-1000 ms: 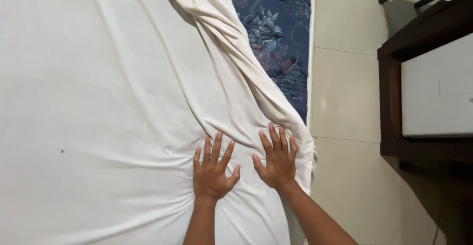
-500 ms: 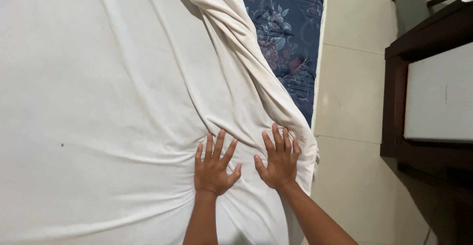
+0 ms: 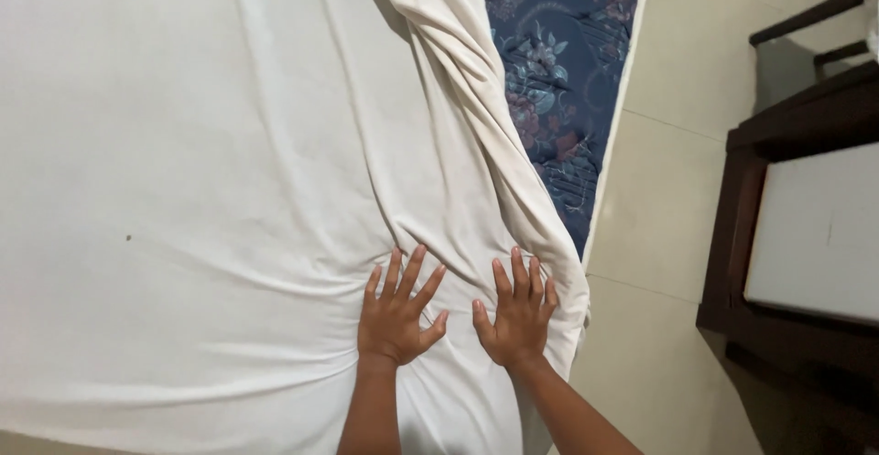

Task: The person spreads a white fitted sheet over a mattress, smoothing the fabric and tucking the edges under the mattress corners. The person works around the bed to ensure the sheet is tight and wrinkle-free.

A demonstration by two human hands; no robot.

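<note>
A white sheet (image 3: 183, 162) covers most of a mattress. My left hand (image 3: 398, 313) lies flat on it, fingers spread. My right hand (image 3: 517, 310) presses flat beside it, close to the mattress corner, fingers spread too. Neither hand holds anything. A bunched fold of the sheet (image 3: 458, 80) runs from the top down to my right hand. Beyond that fold the blue flowered mattress (image 3: 558, 80) is bare.
A pale tiled floor (image 3: 668, 189) runs along the right side of the bed. A dark wooden piece of furniture (image 3: 732, 226) with a white panel (image 3: 815, 235) stands at the far right.
Both hands stay flat on the sheet in much the same spot. The view has shifted a little, showing more of the blue mattress.
</note>
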